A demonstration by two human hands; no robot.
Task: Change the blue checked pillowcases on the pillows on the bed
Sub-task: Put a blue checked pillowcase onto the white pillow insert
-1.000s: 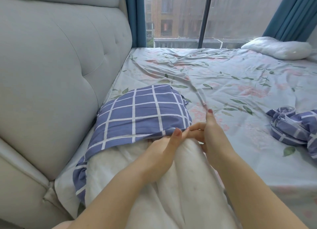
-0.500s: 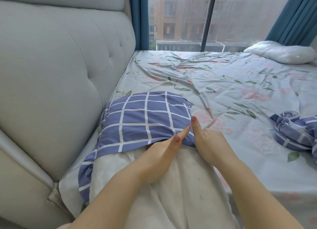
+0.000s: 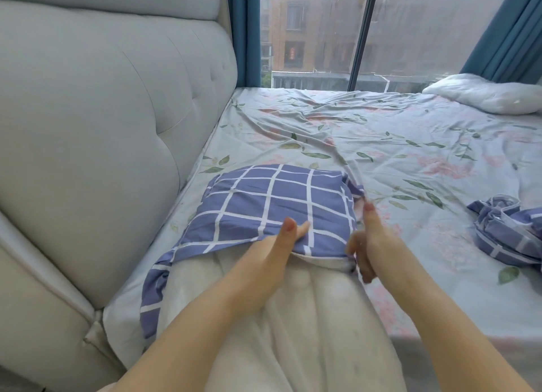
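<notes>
On the bed (image 3: 381,145), under its leaf-and-flower sheet, a white pillow (image 3: 293,318) lies lengthwise toward the camera, and everything else is easiest placed from it. A blue checked pillowcase (image 3: 272,204) covers only the pillow's far end. Its open hem runs across the pillow's middle, and one loose strip trails down the pillow's left side. The near half of the pillow is bare.

The left hand (image 3: 272,256) rests on the pillow at the hem. Its thumb (image 3: 289,230) lies on top of the checked cloth while the other fingers go under the edge, so the hem is pinched between them.

The right hand (image 3: 369,245) is at the pillow's right edge, at the hem's corner. Its thumb points straight up along the side of the pillowcase, and the fingers (image 3: 362,262) are curled in toward the cloth. They are blurred, and I cannot tell whether they actually have the fabric.

Left of the pillow, just beside it, rises the pale padded headboard (image 3: 102,127). Well to the pillow's right, a second checked pillowcase (image 3: 507,230) lies crumpled on the sheet. Far beyond the pillow and to the right, a bare white pillow (image 3: 487,98) sits at the bed's edge below the window (image 3: 316,30), which is flanked by blue curtains (image 3: 246,33).
</notes>
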